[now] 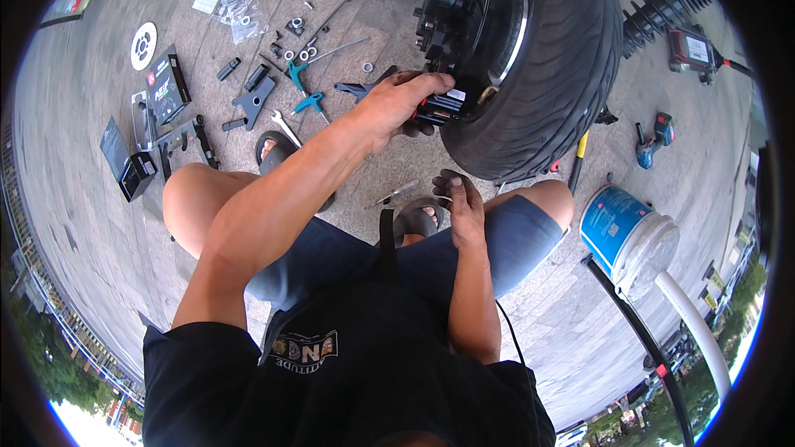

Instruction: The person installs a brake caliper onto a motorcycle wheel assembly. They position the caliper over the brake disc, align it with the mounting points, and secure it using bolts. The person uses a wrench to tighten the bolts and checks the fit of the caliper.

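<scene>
My left hand reaches forward, its fingers wrapped round a black brake caliper with red marks. It holds the caliper beside the wheel hub, close to the inner side of a big black tyre. Whether the caliper touches the hub, I cannot tell. My right hand hovers below the tyre, above my right thigh. Its darkened fingers are loosely bent and apart from the thumb, with nothing visible in them. Black suspension and axle parts stand just left of the wheel.
Left on the paving lie teal T-handle hex keys, a wrench, metal rings, a black bracket, a brake disc and black boxes. Rightward are a cordless drill, a blue-and-white bucket and a coil spring.
</scene>
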### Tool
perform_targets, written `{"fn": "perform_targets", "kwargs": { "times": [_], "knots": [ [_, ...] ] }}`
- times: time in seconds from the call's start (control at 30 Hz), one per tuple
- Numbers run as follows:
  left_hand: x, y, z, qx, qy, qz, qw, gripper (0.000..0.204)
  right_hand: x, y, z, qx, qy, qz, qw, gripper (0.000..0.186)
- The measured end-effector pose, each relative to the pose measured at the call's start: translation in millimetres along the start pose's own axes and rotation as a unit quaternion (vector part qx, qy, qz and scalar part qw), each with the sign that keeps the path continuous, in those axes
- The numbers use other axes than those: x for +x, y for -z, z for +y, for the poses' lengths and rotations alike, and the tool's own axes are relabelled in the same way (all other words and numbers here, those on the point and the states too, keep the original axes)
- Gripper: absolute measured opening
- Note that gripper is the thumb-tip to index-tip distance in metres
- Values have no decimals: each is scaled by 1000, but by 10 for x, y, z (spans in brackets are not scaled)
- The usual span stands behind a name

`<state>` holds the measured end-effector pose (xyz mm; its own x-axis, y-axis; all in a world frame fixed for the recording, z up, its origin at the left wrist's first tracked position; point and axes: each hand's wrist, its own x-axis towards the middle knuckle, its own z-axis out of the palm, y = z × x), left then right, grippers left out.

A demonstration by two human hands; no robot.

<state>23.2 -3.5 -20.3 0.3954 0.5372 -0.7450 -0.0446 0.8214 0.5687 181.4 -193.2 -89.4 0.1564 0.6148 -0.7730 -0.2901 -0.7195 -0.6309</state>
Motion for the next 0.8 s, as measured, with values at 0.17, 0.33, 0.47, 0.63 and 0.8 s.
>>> {"fn": "perform_targets", "kwargs": {
  "times": [0.17,0.33,0.47,0.63,0.8],
  "knots": [
    [15,26,-4,-4,16,-10,1000,42,46,27,50,2,3,-6,1000,43],
    [22,28,-24,-10,10,-7,1000,43,137,90,97,108,-22,27,994,45],
    [39,22,-64,1,-13,0,1000,38,309,55,-69,328,-50,78,940,54],
    [60,23,-65,-3,-18,-12,1000,36,566,-98,-265,462,10,47,886,69],
    [16,63,-27,-6,13,-29,999,37,-55,14,-573,360,-15,122,925,99]
  ]
}}
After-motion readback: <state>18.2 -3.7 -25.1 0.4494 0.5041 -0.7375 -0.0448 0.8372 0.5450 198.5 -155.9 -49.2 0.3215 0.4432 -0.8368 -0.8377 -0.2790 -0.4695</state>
